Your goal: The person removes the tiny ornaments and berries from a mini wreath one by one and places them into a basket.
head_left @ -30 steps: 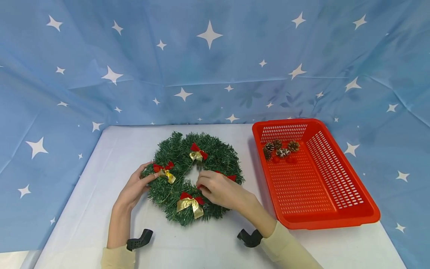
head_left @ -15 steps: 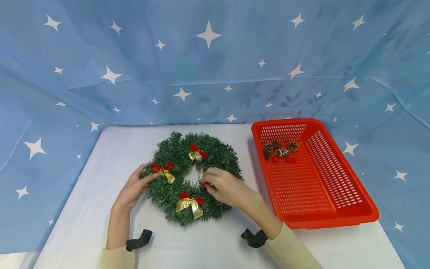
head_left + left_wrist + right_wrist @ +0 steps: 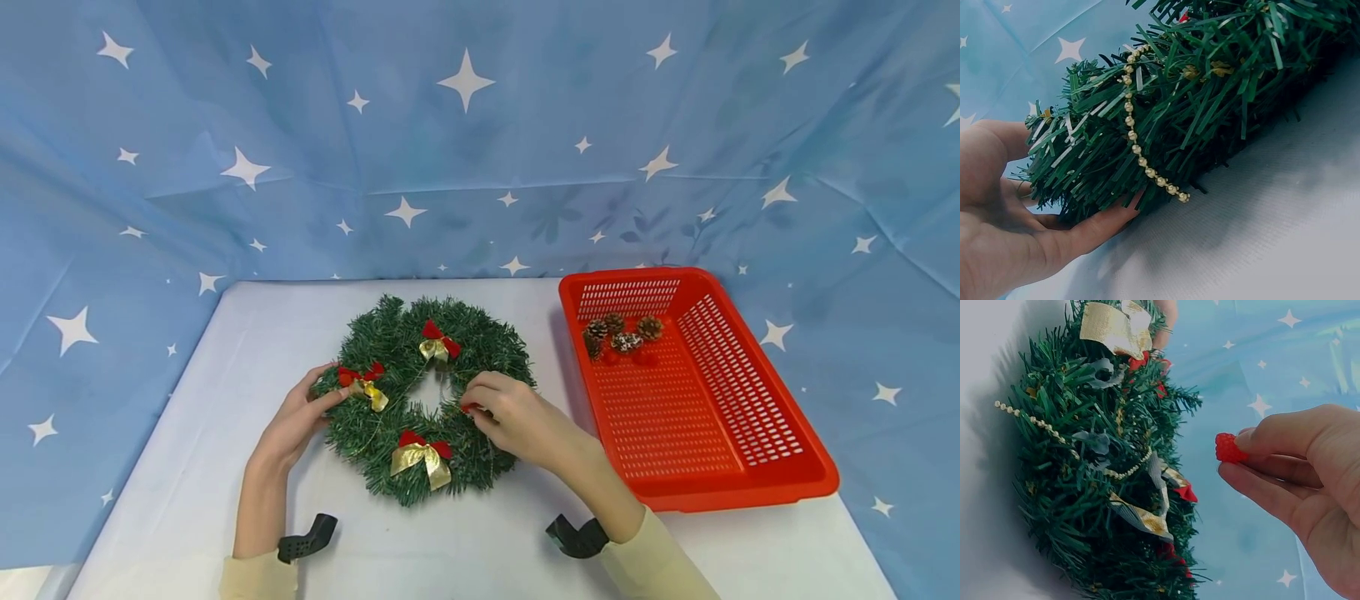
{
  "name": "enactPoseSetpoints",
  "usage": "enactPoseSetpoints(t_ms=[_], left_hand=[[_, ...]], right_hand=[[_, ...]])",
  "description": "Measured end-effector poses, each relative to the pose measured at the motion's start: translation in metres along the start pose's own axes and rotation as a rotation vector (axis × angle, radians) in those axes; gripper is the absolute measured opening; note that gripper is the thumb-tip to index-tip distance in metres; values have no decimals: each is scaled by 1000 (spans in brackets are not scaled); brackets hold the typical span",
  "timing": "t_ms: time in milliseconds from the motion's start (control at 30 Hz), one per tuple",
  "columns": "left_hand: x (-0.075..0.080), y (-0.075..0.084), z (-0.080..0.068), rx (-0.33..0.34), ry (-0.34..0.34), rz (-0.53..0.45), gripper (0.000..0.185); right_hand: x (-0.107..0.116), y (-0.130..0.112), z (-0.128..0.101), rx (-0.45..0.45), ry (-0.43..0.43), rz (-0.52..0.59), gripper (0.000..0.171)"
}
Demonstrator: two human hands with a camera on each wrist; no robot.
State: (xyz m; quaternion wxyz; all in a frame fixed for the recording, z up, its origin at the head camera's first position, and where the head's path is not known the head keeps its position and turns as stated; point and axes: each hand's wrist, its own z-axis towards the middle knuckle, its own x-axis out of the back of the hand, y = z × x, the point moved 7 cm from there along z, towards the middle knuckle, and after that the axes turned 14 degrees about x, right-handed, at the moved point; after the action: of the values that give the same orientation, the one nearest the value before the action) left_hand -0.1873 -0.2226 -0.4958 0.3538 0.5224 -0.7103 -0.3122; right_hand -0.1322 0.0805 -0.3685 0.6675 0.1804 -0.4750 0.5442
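A green tinsel wreath (image 3: 483, 329) lies on the white table. Its red-and-gold bows include one at the front (image 3: 422, 460), one at the left (image 3: 365, 386) and one at the back (image 3: 438, 343). My left hand (image 3: 294, 421) grips the wreath's left edge, thumb on top beside the left bow, fingers underneath. Between thumb and fingertips, my right hand (image 3: 517, 421) pinches a small red raspberry (image 3: 1229, 448). In the right wrist view, the raspberry is apart from the greenery. A gold bead string (image 3: 1138, 150) runs through the tinsel. My right hand hides part of the wreath's right side.
To the right of the wreath stands a red plastic basket (image 3: 813, 467). Several pinecones (image 3: 649, 327) and some red berries (image 3: 643, 358) lie in its back left corner. A blue cloth with white stars (image 3: 465, 167) hangs behind and beside the table.
My right hand has shifted a little to the right with the raspberry, from the central hole toward the wreath's right side. My left hand keeps its grip on the left edge.
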Motion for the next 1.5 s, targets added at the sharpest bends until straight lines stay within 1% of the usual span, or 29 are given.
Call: enactPoseSetpoints(t_ms=[533, 733, 900, 1233, 1500], left_hand=[[0, -1, 0, -7, -15, -9, 72], [0, -1, -1, -2, -12, 0, 73], [0, 0, -1, 2, -4, 11, 74], [1, 0, -2, -14, -21, -1, 72], [1, 0, -2, -25, -13, -2, 72]], right_hand=[[16, 2, -8, -32, 19, -24, 14], [21, 3, -11, -51, 32, -25, 11], [27, 5, -14, -62, 40, -46, 13], [41, 9, -21, -68, 69, -89, 17], [48, 14, -29, -67, 86, -105, 17]])
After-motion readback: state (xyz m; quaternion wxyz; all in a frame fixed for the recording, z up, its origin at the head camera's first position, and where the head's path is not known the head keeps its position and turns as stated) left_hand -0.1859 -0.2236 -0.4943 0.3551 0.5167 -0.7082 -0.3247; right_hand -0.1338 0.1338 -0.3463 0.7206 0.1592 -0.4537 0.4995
